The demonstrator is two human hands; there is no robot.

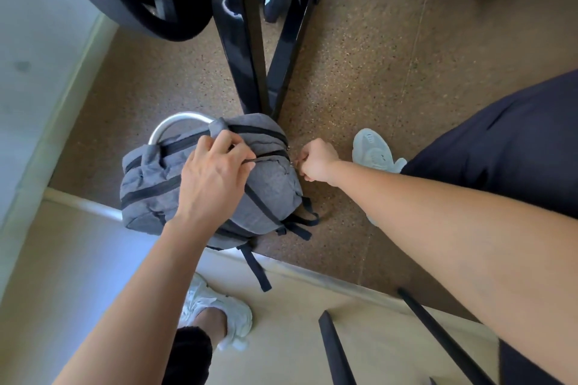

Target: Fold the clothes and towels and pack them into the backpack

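Bag: the grey fabric backpack [147, 194] sits bulging on the speckled brown floor [359, 72]. Its far side is tight against the foot of the black metal frame legs [247, 56]. No clothes or towels in view, so probably packed already.
Left grip: the left hand [215, 172] is spread over the top, fingertips curled and pinching the cloth beside the black zip line to brace it.
Straps: the black webbing straps [256, 269] trail loose toward the near step. A foot could catch one and drag the bag.
Right grip: the right hand [316, 161] is balled tight at the zip's right end, pinching what looks like the small metal zip pull [292, 162]. It's too small to be sure.
Snag risk: the bag is stuffed full, so fabric could get caught in the teeth and jam the slider.
Slip risk: if the left pinch lets go, the pull just drags the bag sideways.
Crowding: those legs leave little room, so knuckles may knock them.
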